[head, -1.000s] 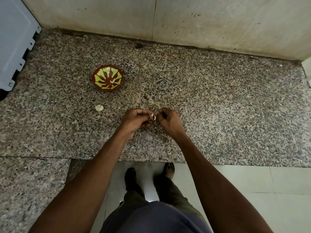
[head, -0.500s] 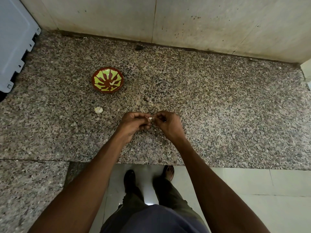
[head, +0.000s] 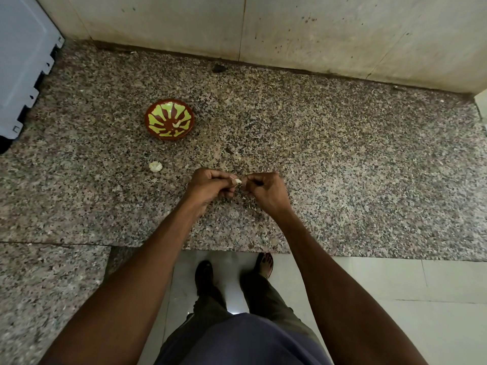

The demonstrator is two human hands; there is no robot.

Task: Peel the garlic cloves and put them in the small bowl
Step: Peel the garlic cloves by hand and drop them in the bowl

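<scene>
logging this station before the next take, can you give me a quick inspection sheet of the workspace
surface: speckled granite counter, bits of papery skin below the hands
job's things: garlic clove pinched between both hands; small bowl, red and green, with a pale piece inside; garlic piece lying loose near the bowl
clutter: dark speck by the wall
grippers: left hand and right hand both grip the clove, fingers curled
cables: nothing seen
surroundings: tiled wall behind, grey plastic crate far left, pale floor tiles below
</scene>
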